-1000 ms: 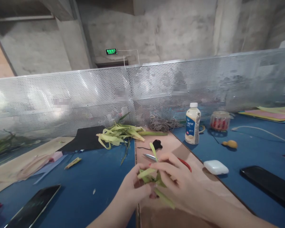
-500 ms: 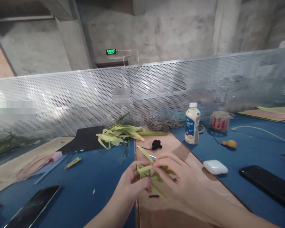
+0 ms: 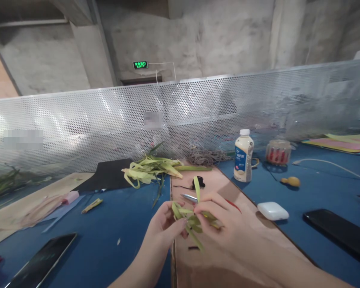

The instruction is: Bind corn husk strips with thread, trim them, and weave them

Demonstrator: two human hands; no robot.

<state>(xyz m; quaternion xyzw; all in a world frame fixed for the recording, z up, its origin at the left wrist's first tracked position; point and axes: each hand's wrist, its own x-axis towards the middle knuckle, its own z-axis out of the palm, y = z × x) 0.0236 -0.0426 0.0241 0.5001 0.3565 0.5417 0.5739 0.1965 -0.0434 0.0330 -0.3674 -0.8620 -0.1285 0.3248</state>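
Centrally, two bare hands work a small bundle of pale green leaf strips (image 3: 195, 230) above a brown panel (image 3: 216, 272) set in the blue tabletop (image 3: 105, 240). The left hand (image 3: 165, 227) is curled about the bundle's near-left side, thumb pressing on it from above. The right hand (image 3: 225, 222) pinches the bundle from the opposite side with thumb and fingertips; one strip (image 3: 197, 188) rises upright beside these fingers. Just beyond, a pointed silver blade (image 3: 189, 197) lies on the panel, and a curved red part (image 3: 234, 205) shows behind the right hand; whether the two form one tool cannot be told. Farther back sit a black tangle of cord (image 3: 200, 182) and, to its left, a heap of loose leaves (image 3: 151, 172). Right of the panel stands an upright bottle (image 3: 243, 158), with a white case (image 3: 273, 211) nearer the viewer.
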